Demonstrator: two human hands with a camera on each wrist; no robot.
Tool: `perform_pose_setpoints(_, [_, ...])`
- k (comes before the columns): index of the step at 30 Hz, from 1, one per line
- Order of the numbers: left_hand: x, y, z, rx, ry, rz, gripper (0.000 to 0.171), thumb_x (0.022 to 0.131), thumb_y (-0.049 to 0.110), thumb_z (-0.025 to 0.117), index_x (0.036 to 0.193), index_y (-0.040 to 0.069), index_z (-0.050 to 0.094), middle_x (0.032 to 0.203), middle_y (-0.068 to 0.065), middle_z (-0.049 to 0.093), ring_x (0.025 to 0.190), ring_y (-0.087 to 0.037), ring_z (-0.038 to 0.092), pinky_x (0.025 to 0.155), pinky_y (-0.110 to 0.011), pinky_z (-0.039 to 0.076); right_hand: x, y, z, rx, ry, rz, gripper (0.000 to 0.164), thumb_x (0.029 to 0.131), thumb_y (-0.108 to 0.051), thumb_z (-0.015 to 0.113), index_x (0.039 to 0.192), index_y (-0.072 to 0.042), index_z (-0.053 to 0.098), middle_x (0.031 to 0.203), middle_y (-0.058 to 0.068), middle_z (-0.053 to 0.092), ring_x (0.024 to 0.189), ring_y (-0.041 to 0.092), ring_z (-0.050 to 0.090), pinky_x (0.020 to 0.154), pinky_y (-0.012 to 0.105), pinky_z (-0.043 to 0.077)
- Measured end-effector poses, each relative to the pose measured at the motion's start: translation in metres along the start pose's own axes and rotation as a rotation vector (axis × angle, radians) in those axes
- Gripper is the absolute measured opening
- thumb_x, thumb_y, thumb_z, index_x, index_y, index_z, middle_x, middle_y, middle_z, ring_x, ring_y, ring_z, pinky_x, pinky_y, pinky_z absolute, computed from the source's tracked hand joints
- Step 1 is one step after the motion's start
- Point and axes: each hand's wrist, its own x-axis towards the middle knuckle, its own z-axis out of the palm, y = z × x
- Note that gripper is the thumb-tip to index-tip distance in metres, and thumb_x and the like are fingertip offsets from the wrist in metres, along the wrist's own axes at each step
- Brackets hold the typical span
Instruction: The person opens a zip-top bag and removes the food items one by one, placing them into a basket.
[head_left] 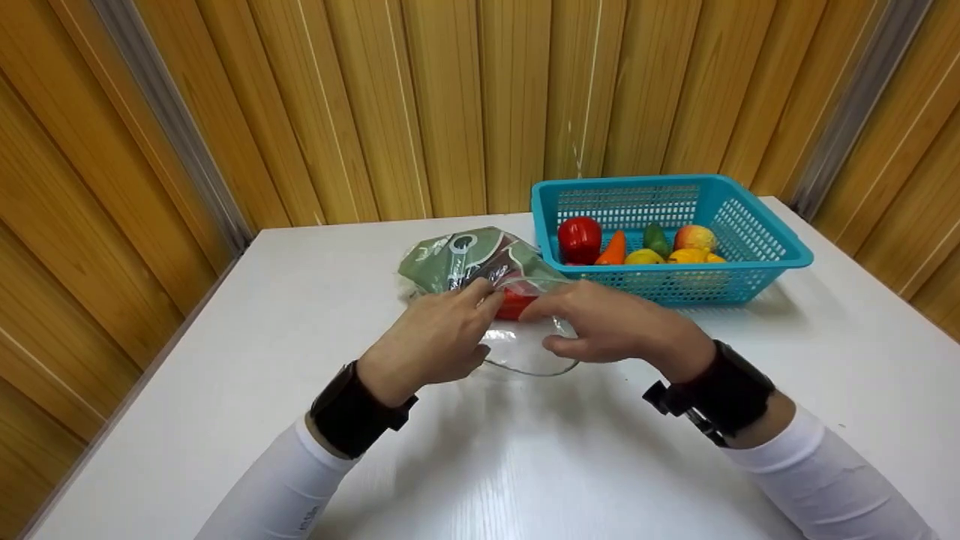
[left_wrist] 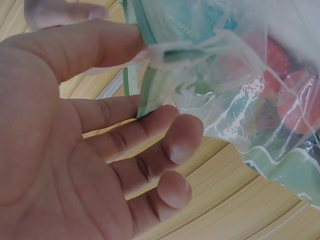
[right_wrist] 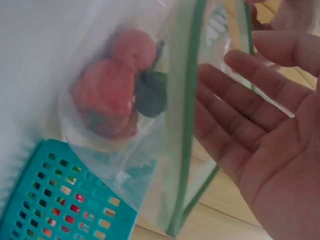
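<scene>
A clear zip bag with a green printed panel (head_left: pixel 484 255) lies at the table's middle, mouth facing me. Through its film show a red bell pepper (right_wrist: pixel 105 95), a round red piece (right_wrist: pixel 134 49) and a dark green piece (right_wrist: pixel 151 94). My left hand (head_left: pixel 439 334) is at the left of the mouth, thumb and forefinger apart, their tips behind the green zip strip (left_wrist: pixel 148 90); its other fingers bend loosely. At the right side, my right hand (head_left: pixel 607 322) has its long fingers nearly straight against the strip, thumb spread away.
Right behind the bag stands a blue-green mesh basket (head_left: pixel 750 267). In it are a red bell pepper (head_left: pixel 580 238), an orange carrot-shaped piece (head_left: pixel 613 250), a green piece (head_left: pixel 656 240), a red-yellow round fruit (head_left: pixel 695 238) and several yellow pieces. A wood-grain wall (head_left: pixel 450 112) rises behind the white table (head_left: pixel 300 315).
</scene>
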Motion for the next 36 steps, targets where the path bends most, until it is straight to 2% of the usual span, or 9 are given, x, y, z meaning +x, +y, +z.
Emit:
perform_pose_setpoints(6, [0.000,0.001,0.000,0.008,0.015,0.002,0.049,0.087,0.021,0.069,0.131,0.005,0.056,0.112,-0.008,0.057,0.085,-0.022,0.064,0.067,-0.038,0.057,0.007,0.007,0.015,0.003,-0.105,0.111,0.076,0.091,-0.026,0.072,0.155,-0.011,0.035,0.158,0.008,0.039,0.144,0.031,0.038,0.114,0.052,0.037])
perform_pose_setpoints(8, [0.000,0.001,0.000,0.007,0.010,0.003,0.050,0.087,0.021,0.068,0.133,0.005,0.055,0.111,-0.008,0.057,0.084,-0.022,0.063,0.067,-0.038,0.057,0.009,0.010,0.018,0.017,-0.126,0.155,0.084,0.091,-0.027,0.072,0.159,-0.012,0.025,0.163,0.009,0.030,0.148,0.032,0.031,0.115,0.053,0.034])
perform_pose_setpoints(11, [0.001,0.002,-0.001,0.001,0.003,0.006,0.050,0.088,0.021,0.068,0.134,0.006,0.054,0.110,-0.008,0.056,0.084,-0.022,0.063,0.068,-0.038,0.057,0.011,0.016,0.022,0.024,-0.127,0.198,0.090,0.091,-0.028,0.072,0.161,-0.016,0.017,0.165,0.010,0.024,0.149,0.034,0.028,0.114,0.055,0.035])
perform_pose_setpoints(15, [0.002,0.003,-0.001,0.002,0.000,0.018,0.051,0.088,0.022,0.069,0.135,0.007,0.053,0.115,-0.007,0.057,0.088,-0.022,0.065,0.070,-0.037,0.058,0.015,0.021,0.026,0.021,-0.117,0.249,0.092,0.090,-0.030,0.073,0.161,-0.020,0.016,0.165,0.010,0.024,0.149,0.034,0.030,0.112,0.056,0.037])
perform_pose_setpoints(19, [0.003,0.005,0.001,0.008,-0.005,0.038,0.055,0.088,0.025,0.072,0.136,0.008,0.052,0.121,-0.008,0.057,0.095,-0.023,0.067,0.077,-0.038,0.059,0.020,0.026,0.034,0.018,-0.101,0.275,0.091,0.091,-0.034,0.071,0.161,-0.017,0.015,0.165,0.010,0.023,0.147,0.034,0.032,0.114,0.055,0.034])
perform_pose_setpoints(26, [0.003,0.006,0.004,-0.013,-0.021,0.047,0.056,0.088,0.026,0.072,0.138,0.010,0.052,0.127,-0.007,0.057,0.099,-0.024,0.067,0.083,-0.039,0.059,0.025,0.039,0.051,0.009,-0.055,0.228,0.096,0.092,-0.034,0.071,0.162,-0.023,0.006,0.169,0.004,0.006,0.150,0.033,0.026,0.115,0.054,0.034])
perform_pose_setpoints(31, [0.002,0.005,0.004,-0.007,0.002,0.057,0.057,0.088,0.025,0.072,0.138,0.009,0.052,0.130,-0.008,0.057,0.098,-0.024,0.067,0.080,-0.039,0.059,0.026,0.041,0.055,-0.018,-0.050,0.214,0.092,0.092,-0.034,0.070,0.162,-0.024,0.010,0.169,0.006,0.009,0.144,0.036,0.037,0.111,0.055,0.039])
perform_pose_setpoints(36, [0.002,0.004,0.003,-0.010,-0.004,0.058,0.057,0.087,0.025,0.072,0.139,0.009,0.052,0.129,-0.008,0.057,0.099,-0.024,0.067,0.082,-0.038,0.059,0.026,0.040,0.052,-0.033,-0.034,0.221,0.093,0.091,-0.031,0.072,0.162,-0.025,0.011,0.169,0.004,0.008,0.148,0.034,0.030,0.113,0.053,0.036])
